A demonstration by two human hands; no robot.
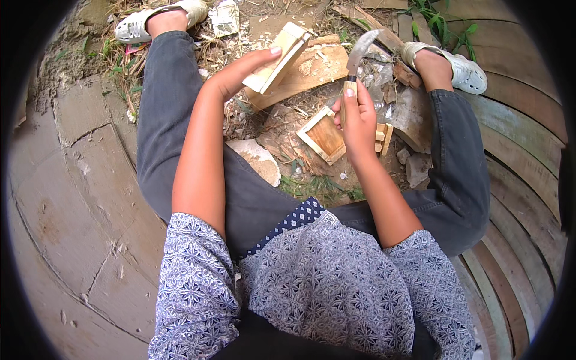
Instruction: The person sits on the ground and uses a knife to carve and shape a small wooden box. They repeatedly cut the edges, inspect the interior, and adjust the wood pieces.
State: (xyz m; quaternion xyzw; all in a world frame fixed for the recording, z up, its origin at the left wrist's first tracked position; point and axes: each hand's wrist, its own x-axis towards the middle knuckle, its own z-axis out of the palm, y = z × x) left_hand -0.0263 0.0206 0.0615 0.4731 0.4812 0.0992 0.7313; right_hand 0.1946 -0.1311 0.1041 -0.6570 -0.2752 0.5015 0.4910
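Note:
My left hand point(235, 73) is closed on a small pale wooden box point(282, 55), held tilted above the ground with the thumb along its upper face. The fingers beneath it are hidden. In my right hand point(360, 123) is a knife point(359, 54) with a curved metal blade and a light wooden handle. Its blade points up and away, to the right of the box and apart from it. Below the right hand, a shallow wooden frame with a brown panel point(324, 137) lies on the ground, partly covered by that hand.
A flat board point(318, 67) strewn with wood shavings lies under the held box. Small joined wood pieces point(384, 138) sit beside my right wrist. Stones and a pale slab point(257, 159) lie between my legs. Wooden planks point(522, 150) run along the right, cracked concrete point(78, 198) along the left.

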